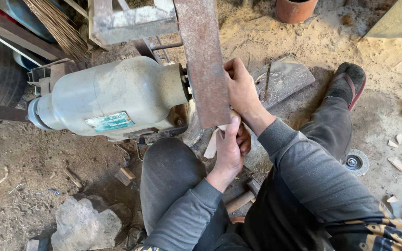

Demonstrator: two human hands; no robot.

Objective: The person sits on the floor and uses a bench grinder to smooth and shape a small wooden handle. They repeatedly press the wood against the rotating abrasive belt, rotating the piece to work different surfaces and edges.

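Left hand [229,151] curled shut, right hand [240,88] above, seemingly gripping.

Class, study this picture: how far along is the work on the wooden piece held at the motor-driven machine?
Done: pale offcuts lie on the dirt floor, so some shaping looks finished. In hand: the left hand and right hand hold the wooden piece beside the grey motor, behind a rusty bar. Left: unclear; the piece is mostly hidden.

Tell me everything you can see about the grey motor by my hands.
The motor is a rounded, pale grey metal housing, dusty and worn, lying on its side above the dirt floor. A teal plate is on its flank. A rusty belt passes its right end, where the right hand and left hand work.
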